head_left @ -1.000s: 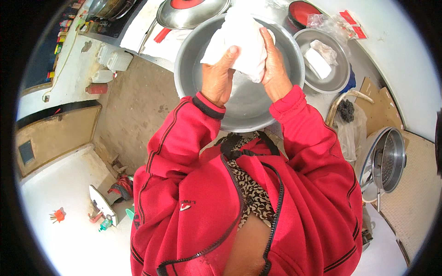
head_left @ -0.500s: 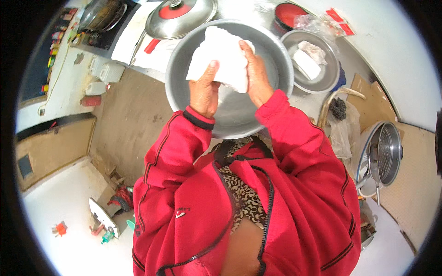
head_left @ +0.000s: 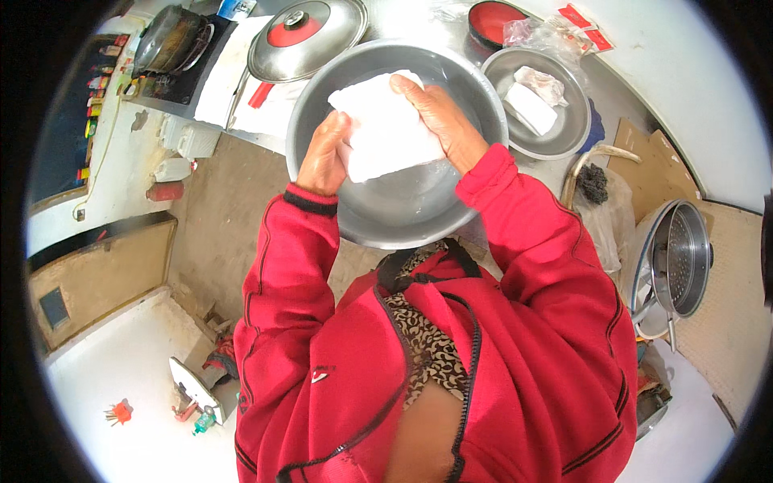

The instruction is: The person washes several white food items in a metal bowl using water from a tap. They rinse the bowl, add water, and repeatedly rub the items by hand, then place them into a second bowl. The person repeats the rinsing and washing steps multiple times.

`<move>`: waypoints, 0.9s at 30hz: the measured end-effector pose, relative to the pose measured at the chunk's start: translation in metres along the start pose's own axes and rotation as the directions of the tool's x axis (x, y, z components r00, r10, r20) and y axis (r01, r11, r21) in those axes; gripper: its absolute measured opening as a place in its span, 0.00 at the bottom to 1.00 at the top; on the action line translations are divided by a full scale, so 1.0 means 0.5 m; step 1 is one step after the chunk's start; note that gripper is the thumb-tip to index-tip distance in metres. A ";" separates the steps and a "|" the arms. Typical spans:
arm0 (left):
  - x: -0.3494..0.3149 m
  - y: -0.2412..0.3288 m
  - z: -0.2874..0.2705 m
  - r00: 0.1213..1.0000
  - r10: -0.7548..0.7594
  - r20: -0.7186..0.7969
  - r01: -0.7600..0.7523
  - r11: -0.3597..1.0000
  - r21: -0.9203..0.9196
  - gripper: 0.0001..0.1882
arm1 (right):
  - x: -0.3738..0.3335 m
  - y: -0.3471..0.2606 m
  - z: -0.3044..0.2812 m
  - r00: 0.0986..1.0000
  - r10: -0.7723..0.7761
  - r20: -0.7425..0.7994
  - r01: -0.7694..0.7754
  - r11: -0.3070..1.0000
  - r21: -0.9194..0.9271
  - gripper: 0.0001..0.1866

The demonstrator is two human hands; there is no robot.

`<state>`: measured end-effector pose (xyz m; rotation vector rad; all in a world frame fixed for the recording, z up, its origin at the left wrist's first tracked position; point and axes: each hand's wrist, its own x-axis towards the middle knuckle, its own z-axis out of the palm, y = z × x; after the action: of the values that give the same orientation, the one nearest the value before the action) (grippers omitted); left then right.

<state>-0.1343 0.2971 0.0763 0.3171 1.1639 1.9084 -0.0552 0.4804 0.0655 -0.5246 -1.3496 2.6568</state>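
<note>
A folded white cloth [head_left: 386, 129] is held between my two hands over a large grey metal basin [head_left: 385, 233]. My left hand [head_left: 324, 157] grips its left edge, thumb up along the side and the other fingers hidden beneath. At the upper right corner my right hand [head_left: 443, 121] is closed on it, thumb on top and fingers mostly under it. Some water appears to lie in the basin below. To the basin's right, a smaller metal bowl [head_left: 564, 146] holds a folded white piece [head_left: 531, 109] and a crumpled pale one [head_left: 541, 85].
Behind the basin lies a domed pan lid [head_left: 322, 32] with a red centre. A red bowl [head_left: 493, 22] and clear plastic wrapping [head_left: 555, 36] are at the back right. A steel colander [head_left: 688, 258] stands far right. At the back left, a dark pot [head_left: 171, 40] sits on a stove.
The white cloth has turned and flattened into a squarer shape, lower over the basin. My left hand has shifted left, and my right thumb has slid left across the top.
</note>
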 end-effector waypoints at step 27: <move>-0.023 -0.084 0.117 0.924 0.165 -0.344 -0.168 0.986 0.021 0.23 | -0.031 0.055 -0.008 0.959 0.031 -0.281 0.097 0.897 0.432 0.18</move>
<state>-0.0701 0.3321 0.0753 0.0760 1.3934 2.1784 -0.0381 0.4630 0.0453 -0.7657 -0.6387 2.6094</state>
